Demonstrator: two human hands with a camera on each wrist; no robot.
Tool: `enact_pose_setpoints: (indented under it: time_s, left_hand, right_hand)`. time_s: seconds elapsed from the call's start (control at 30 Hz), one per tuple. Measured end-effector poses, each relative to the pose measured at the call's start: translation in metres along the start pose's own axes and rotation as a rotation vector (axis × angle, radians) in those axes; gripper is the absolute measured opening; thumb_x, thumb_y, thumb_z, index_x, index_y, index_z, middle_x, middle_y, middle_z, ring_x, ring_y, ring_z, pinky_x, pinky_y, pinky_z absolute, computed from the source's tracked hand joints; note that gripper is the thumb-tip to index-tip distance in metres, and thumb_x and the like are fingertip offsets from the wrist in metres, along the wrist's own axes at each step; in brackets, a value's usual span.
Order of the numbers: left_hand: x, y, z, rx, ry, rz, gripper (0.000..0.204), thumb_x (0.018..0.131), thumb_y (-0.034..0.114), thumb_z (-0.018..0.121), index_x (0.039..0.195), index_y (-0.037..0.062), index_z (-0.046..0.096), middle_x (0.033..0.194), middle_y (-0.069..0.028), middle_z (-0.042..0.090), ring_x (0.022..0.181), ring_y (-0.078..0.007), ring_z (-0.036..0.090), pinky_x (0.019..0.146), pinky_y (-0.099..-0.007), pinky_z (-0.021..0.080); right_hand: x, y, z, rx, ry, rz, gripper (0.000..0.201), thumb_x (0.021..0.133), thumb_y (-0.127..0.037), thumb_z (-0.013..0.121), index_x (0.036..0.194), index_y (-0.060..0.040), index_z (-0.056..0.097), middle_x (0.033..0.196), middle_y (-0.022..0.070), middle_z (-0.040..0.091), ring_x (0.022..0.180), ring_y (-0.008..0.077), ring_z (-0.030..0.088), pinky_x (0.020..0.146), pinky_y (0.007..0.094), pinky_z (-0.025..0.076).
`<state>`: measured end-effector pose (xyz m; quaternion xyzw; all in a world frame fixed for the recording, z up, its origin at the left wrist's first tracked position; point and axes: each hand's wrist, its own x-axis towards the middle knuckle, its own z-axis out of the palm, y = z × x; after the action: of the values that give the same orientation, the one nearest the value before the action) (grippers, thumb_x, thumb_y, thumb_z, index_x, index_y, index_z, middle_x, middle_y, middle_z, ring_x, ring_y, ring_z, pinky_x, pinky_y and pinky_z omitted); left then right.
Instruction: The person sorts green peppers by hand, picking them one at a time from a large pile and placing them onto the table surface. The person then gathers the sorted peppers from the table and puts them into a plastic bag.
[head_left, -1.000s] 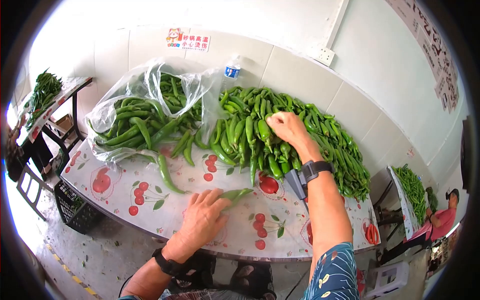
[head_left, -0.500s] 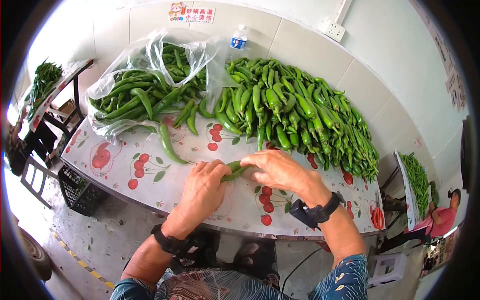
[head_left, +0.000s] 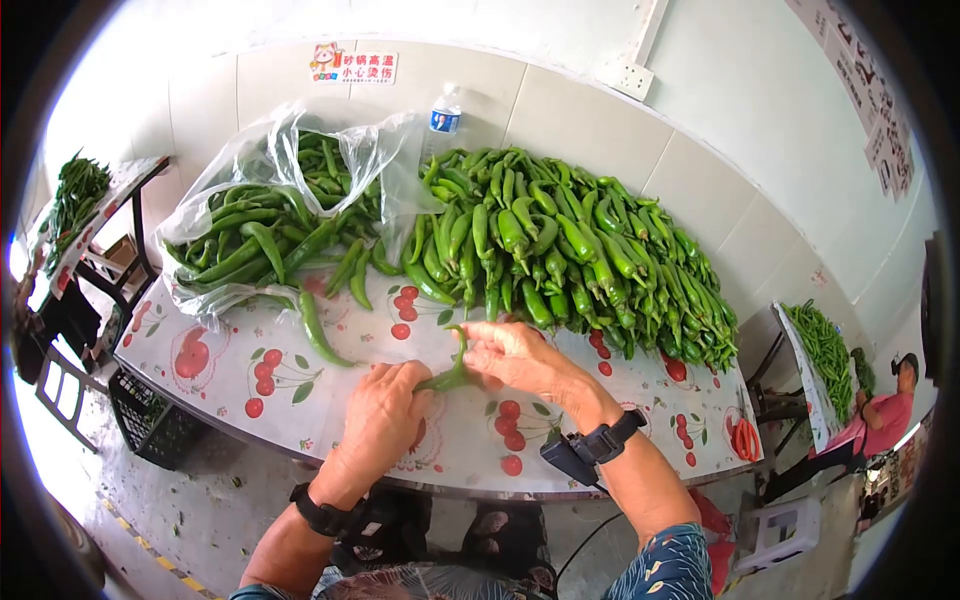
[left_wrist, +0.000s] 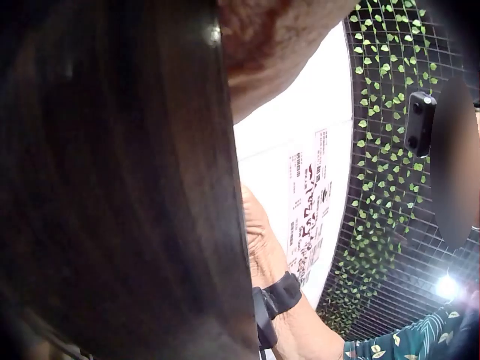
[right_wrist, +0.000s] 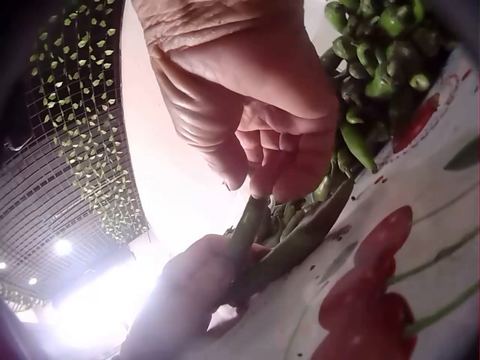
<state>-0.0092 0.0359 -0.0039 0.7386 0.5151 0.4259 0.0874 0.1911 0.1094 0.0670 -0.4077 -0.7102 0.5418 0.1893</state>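
Near the table's front edge, my left hand (head_left: 380,415) holds the lower ends of two long green chili peppers. One pepper (right_wrist: 247,229) points upward, and the thumb and fingertips of my right hand (head_left: 525,360) pinch its upper end. The second pepper (right_wrist: 307,240) slants away beneath the right hand in the right wrist view. Behind the hands lies a large heap of green chili peppers (head_left: 560,240), laid roughly side by side. A dark surface blocks most of the left wrist view, hiding what the left fingers do there.
A clear plastic bag (head_left: 390,150) of peppers lies open at the back left, with a loose pepper (head_left: 318,330) in front. A water bottle (head_left: 442,122) stands by the wall. Red-handled scissors (head_left: 745,440) lie at the right end of the cherry-print tablecloth (head_left: 330,420).
My right hand has come from the heap down to the left hand and now pinches a pepper's end. That pepper now stands up from the left hand's grip.
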Motion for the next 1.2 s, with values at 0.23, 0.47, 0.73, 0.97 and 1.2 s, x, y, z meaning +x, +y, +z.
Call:
enact_pose_setpoints:
  time_s: [0.23, 0.47, 0.73, 0.97, 1.2]
  left_hand:
    - [0.002, 0.000, -0.001, 0.014, -0.012, 0.059, 0.025, 0.077, 0.008, 0.068, 0.099, 0.0033, 0.059, 0.088, -0.0132, 0.065, 0.086, -0.0355, 0.060, 0.077, -0.0437, 0.048]
    - [-0.002, -0.003, 0.002, -0.033, 0.034, -0.050, 0.032, 0.073, 0.008, 0.071, 0.102, 0.0028, 0.058, 0.086, -0.0152, 0.064, 0.085, -0.0352, 0.060, 0.077, -0.0438, 0.048]
    - [0.001, -0.003, 0.003, 0.042, -0.010, 0.075, 0.021, 0.075, 0.009, 0.068, 0.095, 0.0077, 0.060, 0.085, -0.0100, 0.064, 0.083, -0.0328, 0.059, 0.076, -0.0434, 0.046]
    - [0.000, 0.001, 0.002, 0.084, -0.031, 0.063, 0.022, 0.074, 0.010, 0.069, 0.094, 0.0070, 0.062, 0.086, -0.0095, 0.065, 0.084, -0.0323, 0.059, 0.078, -0.0421, 0.047]
    - [0.001, 0.001, 0.001, 0.061, -0.040, 0.042, 0.022, 0.074, 0.010, 0.070, 0.095, 0.0074, 0.063, 0.086, -0.0096, 0.064, 0.086, -0.0320, 0.060, 0.079, -0.0418, 0.047]
  right_hand:
    - [0.004, 0.008, 0.005, 0.202, 0.080, -0.027, 0.026, 0.096, -0.017, 0.060, 0.116, -0.0011, 0.062, 0.082, -0.0010, 0.060, 0.066, 0.0067, 0.053, 0.056, 0.0238, 0.046]
    - [0.016, 0.026, 0.029, 0.208, -0.055, 0.001, 0.028, 0.095, -0.019, 0.063, 0.118, -0.0031, 0.063, 0.105, 0.0027, 0.065, 0.094, 0.0084, 0.058, 0.084, 0.0227, 0.047]
    - [-0.007, -0.026, 0.015, 0.259, 0.375, -0.298, 0.021, 0.092, -0.019, 0.064, 0.107, -0.0056, 0.058, 0.091, 0.0053, 0.067, 0.061, 0.0046, 0.053, 0.053, 0.0200, 0.045]
    - [0.007, -0.044, -0.083, -0.118, 0.852, -0.387, 0.031, 0.088, -0.016, 0.071, 0.108, -0.0004, 0.054, 0.083, 0.0089, 0.068, 0.069, 0.0096, 0.060, 0.059, 0.0237, 0.048]
    - [0.062, -0.035, -0.144, -0.514, 1.034, -0.231, 0.022, 0.082, -0.017, 0.071, 0.098, -0.0017, 0.066, 0.086, 0.0107, 0.070, 0.077, 0.0195, 0.067, 0.072, 0.0330, 0.053]
